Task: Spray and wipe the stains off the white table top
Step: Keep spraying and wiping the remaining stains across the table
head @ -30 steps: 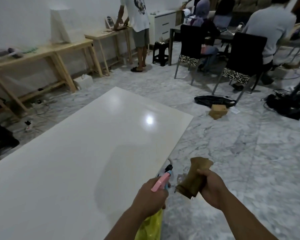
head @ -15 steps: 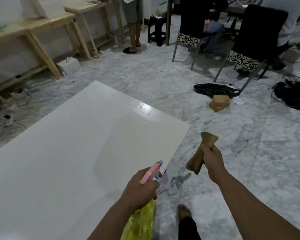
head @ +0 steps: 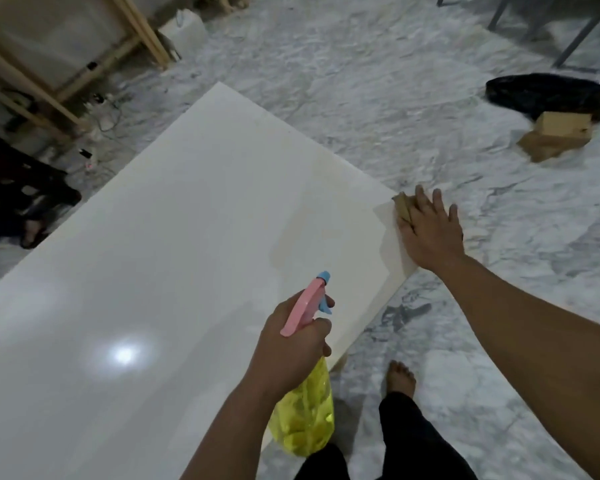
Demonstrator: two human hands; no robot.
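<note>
Down at the right-hand corner of the white table top (head: 174,271), the right hand (head: 430,233) lies flat, palm down, fingers spread and extended away from the person, pressing a folded brown cloth (head: 403,206) against the surface; only a small part of the cloth shows past the fingers, right at the table's edge. Nearer the person, the left hand (head: 293,344) is wrapped around the neck of a spray bottle (head: 305,420), with one finger curled over the blue trigger. The bottle's long axis runs roughly upright, tilted a little: its translucent yellow body hangs below the fist over the table's near edge, while the pink head and blue nozzle point up and away, toward the far side of the table. A faint yellowish stain (head: 323,216) spreads across the table top between the nozzle and the cloth. The table's own long axis runs diagonally from lower left to upper right. A bare foot (head: 400,379) stands on the marble floor (head: 499,306) just beside the table.
</note>
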